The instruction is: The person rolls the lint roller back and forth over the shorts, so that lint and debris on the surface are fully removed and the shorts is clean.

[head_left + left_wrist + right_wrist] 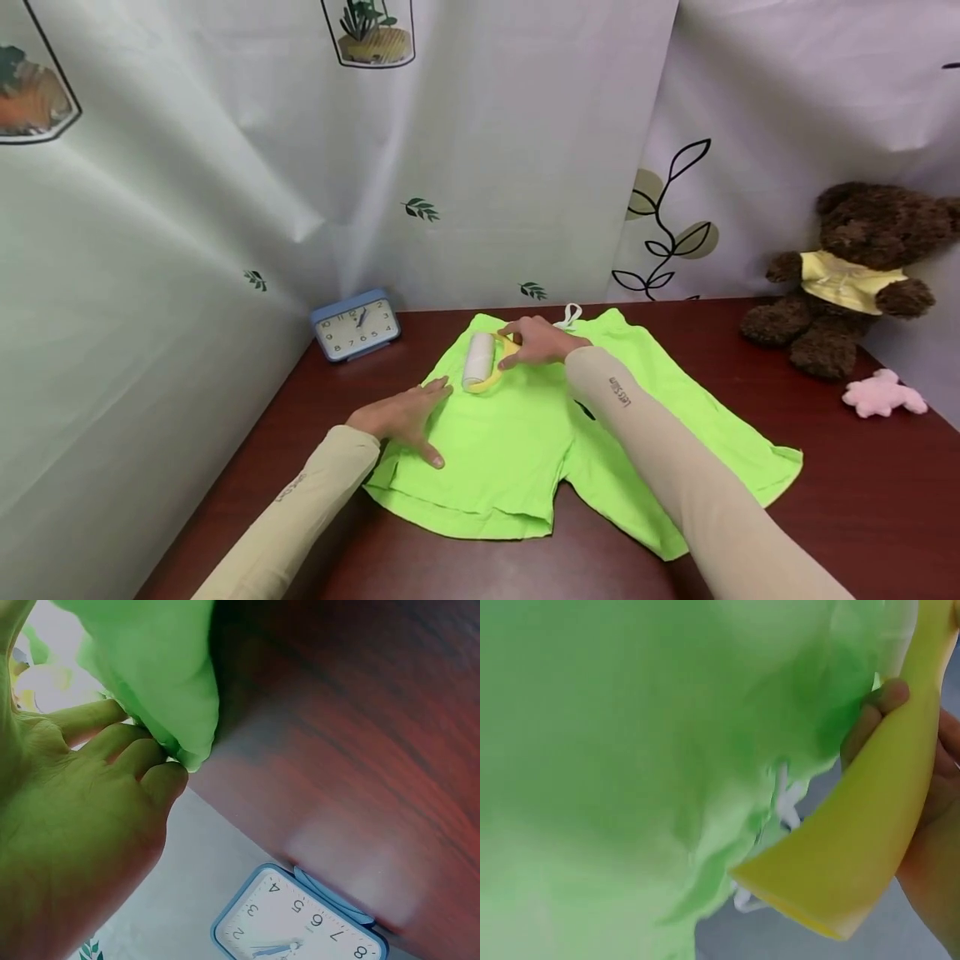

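Bright green shorts [495,458] lie spread on the dark red table, with a white drawstring [572,314] at the waistband. On their upper left part is a white lint roller [478,360] with a yellow handle [487,383]. My right hand [540,340] grips that handle; in the right wrist view the fingers curl round the yellow piece [855,825]. My left hand [405,421] rests with spread fingers on the left edge of the shorts. The left wrist view has this hand [90,795] beside the green cloth [165,675].
A blue alarm clock [356,327] stands at the back left of the table [337,533]. At the back right sits a brown teddy bear [847,275] in a yellow shirt, with a small pink plush toy [885,394] before it. Patterned cloth [510,167] hangs behind.
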The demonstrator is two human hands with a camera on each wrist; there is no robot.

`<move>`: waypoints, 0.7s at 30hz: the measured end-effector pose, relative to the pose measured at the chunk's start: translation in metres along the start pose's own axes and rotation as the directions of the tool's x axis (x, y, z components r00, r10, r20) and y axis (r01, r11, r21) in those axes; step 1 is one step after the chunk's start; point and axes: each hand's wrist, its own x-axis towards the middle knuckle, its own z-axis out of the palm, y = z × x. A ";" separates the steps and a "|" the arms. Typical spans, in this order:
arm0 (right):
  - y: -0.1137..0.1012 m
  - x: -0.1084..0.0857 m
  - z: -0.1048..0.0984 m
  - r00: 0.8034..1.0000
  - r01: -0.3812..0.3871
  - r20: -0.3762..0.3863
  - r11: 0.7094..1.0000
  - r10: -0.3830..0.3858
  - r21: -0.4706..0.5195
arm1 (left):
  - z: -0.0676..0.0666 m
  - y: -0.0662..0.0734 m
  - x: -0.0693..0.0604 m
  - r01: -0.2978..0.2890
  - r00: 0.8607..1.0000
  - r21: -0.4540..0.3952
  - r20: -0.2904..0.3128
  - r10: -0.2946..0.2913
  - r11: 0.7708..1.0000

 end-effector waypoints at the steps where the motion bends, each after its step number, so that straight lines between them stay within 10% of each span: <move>1: 0.002 -0.002 -0.002 1.000 -0.007 0.008 1.000 0.007 -0.007 | 0.000 0.001 0.000 0.000 1.000 0.001 0.002 0.000 1.000; 21: 0.043 -0.035 -0.033 0.993 -0.042 0.111 0.999 0.040 0.009 | -0.001 0.002 -0.002 -0.015 1.000 0.002 0.015 0.015 1.000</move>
